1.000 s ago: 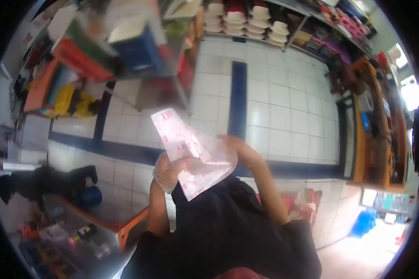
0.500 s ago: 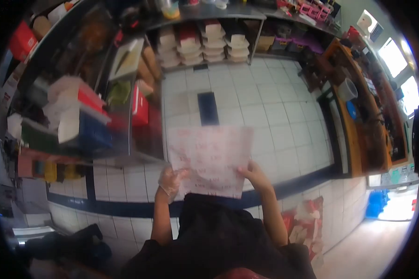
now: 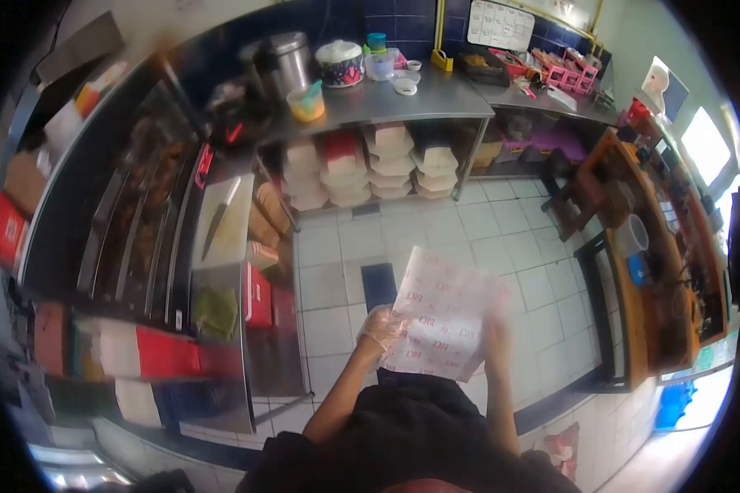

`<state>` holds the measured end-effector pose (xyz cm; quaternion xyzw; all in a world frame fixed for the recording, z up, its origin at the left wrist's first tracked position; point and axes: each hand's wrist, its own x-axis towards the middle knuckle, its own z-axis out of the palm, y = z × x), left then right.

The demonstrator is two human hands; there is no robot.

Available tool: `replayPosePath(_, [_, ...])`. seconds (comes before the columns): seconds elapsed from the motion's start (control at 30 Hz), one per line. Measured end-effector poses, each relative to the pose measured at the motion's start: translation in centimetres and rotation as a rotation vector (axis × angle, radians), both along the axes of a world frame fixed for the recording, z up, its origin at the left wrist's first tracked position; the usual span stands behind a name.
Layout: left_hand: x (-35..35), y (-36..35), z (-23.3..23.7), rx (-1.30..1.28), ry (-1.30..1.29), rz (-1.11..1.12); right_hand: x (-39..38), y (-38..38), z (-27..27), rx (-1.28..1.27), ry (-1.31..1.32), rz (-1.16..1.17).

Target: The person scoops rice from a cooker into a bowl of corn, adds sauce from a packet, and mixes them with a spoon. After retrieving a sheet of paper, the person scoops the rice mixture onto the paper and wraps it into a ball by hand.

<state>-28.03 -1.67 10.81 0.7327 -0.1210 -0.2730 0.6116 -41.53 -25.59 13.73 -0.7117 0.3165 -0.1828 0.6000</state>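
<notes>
A sheet of white wrapping paper (image 3: 440, 316) with red print is held up in front of my body, tilted to the right. My left hand (image 3: 382, 330), in a clear plastic glove, pinches its left edge. At the right edge is my bare right hand (image 3: 497, 337), smeared by motion but closed on the paper. The sheet's far right corner is blurred too. Below the paper is my dark apron (image 3: 419, 411).
On my left stand a food display case (image 3: 140, 214), a cutting board (image 3: 222, 222) with a knife (image 3: 215, 226), and red and white boxes (image 3: 160, 352). A steel table (image 3: 436, 97) with stacked cartons (image 3: 390, 156) underneath lies ahead. A wooden counter (image 3: 654, 304) is at right.
The view has swung, bringing more of the steel table and display case into sight. Both hands and the paper have shifted right in view, and the paper has tilted.
</notes>
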Motion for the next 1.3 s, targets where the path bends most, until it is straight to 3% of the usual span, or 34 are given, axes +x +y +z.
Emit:
replayPosePath(0.03, [-0.2,-0.5,-0.9,-0.159,0.107,0.099,0.4,-0.7,-0.7,-0.107,0.059,0.006])
replayPosePath(0.07, [-0.3,-0.5,0.1,-0.122,0.091,0.132,1.6,-0.8,-1.5,-0.265,-0.012,-0.030])
replayPosePath(0.17, [0.8,0.0,-5.2,-0.130,0.106,0.310,6.1,-1.3,-4.5,-0.194,0.000,0.020])
replayPosePath(0.23, [0.7,1.8,-11.7,-0.109,0.108,0.407,7.9,-2.7,-7.7,-0.220,0.082,0.128])
replayPosePath(0.3, [-1.4,3.3,-10.3,-0.096,0.106,0.484,9.1,-2.3,-6.2,-0.220,0.004,0.207])
replayPosePath(0.33, [10.8,-1.8,-9.5,-0.057,0.116,0.520,22.1,-8.2,-8.1,-0.264,0.097,0.277])
replayPosePath(0.37, [17.3,-2.8,-10.7,-0.085,0.092,0.558,28.9,-9.8,-10.3,-0.328,0.158,0.346])
replayPosePath(0.43, [20.0,0.0,-12.1,0.005,0.122,0.548,33.6,-8.7,-8.8,-0.346,0.159,0.413])
replayPosePath(0.47, [21.5,-0.2,-9.4,0.115,0.019,0.553,36.5,-8.9,-7.7,-0.313,0.092,0.438])
replayPosePath(0.67, [36.6,-4.5,-5.5,-0.123,-0.028,0.776,55.5,-11.5,-3.8,-0.331,-0.134,0.503])
replayPosePath(0.8, [47.7,-5.7,-6.0,-0.099,0.022,0.754,66.2,-13.8,-5.4,-0.256,-0.084,0.489])
replayPosePath(0.9, [57.4,-4.9,-7.0,-0.132,-0.111,0.757,73.2,-14.3,-5.4,-0.319,-0.041,0.375])
replayPosePath(0.97, [64.3,-3.4,-6.0,0.356,-0.686,0.915,77.3,-14.9,-5.9,-0.330,-0.030,0.320])
replayPosePath(1.03, [70.6,-2.4,-1.6,0.610,-0.698,0.890,82.6,-15.5,-6.3,-0.342,-0.021,0.276])
replayPosePath(1.1, [75.7,-1.8,1.0,0.700,-0.709,0.849,86.2,-16.5,-7.7,-0.365,0.053,0.249])
replayPosePath(1.17, [77.6,-0.6,0.8,0.801,-0.694,0.824,88.9,-17.1,-10.9,-0.383,0.086,0.263])
replayPosePath(1.23, [81.1,0.9,0.1,0.785,-0.699,0.609,93.4,-17.2,-12.0,-0.390,0.101,0.269])
replayPosePath(1.3, [82.2,1.8,-1.2,0.866,-0.675,0.547,95.1,-16.8,-13.0,-0.364,0.184,0.268])
